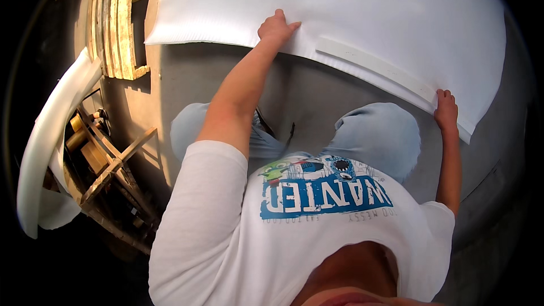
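**A workshop, or perhaps a warehouse**

Watching remotely, I read this as a work space: I see a bare grey floor (pixel 201 71), long wooden slats (pixel 120 28) side by side, a rough wooden frame (pixel 116 163) near them, and a wide white sheet (pixel 351 8) spread across the floor.

Both arms (pixel 241 88) reach forward, spread apart, left fingers (pixel 279 14) bent, thumb (pixel 295 25) out, right fingers (pixel 447 95) curled.
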`<state>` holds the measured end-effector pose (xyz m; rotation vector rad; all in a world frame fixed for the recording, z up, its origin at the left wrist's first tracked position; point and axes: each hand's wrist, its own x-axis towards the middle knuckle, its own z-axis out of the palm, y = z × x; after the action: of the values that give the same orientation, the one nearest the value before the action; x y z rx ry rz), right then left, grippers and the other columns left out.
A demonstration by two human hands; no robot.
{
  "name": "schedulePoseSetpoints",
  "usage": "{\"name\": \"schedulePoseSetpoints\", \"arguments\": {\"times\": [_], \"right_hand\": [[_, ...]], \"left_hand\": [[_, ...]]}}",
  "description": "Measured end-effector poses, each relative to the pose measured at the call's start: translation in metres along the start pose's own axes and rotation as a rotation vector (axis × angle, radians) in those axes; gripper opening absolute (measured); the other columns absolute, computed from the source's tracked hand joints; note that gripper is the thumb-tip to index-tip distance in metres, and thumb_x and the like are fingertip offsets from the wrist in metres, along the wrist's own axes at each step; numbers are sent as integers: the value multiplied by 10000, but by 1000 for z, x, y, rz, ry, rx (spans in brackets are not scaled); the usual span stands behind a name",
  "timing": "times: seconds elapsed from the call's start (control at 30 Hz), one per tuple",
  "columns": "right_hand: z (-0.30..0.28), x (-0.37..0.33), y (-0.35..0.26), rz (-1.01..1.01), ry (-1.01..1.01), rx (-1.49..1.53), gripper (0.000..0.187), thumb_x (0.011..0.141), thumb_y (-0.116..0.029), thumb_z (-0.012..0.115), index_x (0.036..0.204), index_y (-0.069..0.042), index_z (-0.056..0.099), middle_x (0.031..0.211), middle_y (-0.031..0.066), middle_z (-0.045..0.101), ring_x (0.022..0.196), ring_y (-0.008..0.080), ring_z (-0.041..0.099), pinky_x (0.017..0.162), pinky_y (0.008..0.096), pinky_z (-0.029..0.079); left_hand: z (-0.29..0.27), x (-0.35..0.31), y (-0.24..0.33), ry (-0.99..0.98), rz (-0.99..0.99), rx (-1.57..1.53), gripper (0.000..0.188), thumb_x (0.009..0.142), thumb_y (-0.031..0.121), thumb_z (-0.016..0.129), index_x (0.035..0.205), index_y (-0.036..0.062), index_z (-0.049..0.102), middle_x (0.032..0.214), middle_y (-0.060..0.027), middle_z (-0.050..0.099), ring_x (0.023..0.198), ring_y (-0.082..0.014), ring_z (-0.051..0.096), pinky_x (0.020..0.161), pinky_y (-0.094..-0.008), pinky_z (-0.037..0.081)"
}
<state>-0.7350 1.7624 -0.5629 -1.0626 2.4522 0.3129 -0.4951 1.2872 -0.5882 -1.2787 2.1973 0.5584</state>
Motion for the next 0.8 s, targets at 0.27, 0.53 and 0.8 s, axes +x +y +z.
{"name": "schedulePoseSetpoints", "arguments": {"times": [0.27,0.53,0.8], "right_hand": [[10,9,16,0,-31,-55,374,768,90,508,1107,-67,505,1084,124,534,999,332,554,784,434,532],[8,1,16,-53,-11,-30,362,759,65,573,1094,-55,505,1107,121,530,1027,337,550,786,430,536],[-8,10,-8,-84,-28,-19,441,699,11,707,1081,-43,493,1102,135,530,1041,338,550,805,433,528]], "left_hand": [[-6,2,0,-30,-6,-20,587,812,597,658,1083,88,544,1039,-90,662,1001,-260,628,806,-396,497],[-5,9,1,-50,17,9,614,825,580,641,1158,78,520,1089,-116,660,1052,-279,627,829,-416,516],[-4,17,-7,-110,38,-61,638,828,577,642,1181,61,512,1106,-128,657,1061,-291,625,850,-427,513]]}}
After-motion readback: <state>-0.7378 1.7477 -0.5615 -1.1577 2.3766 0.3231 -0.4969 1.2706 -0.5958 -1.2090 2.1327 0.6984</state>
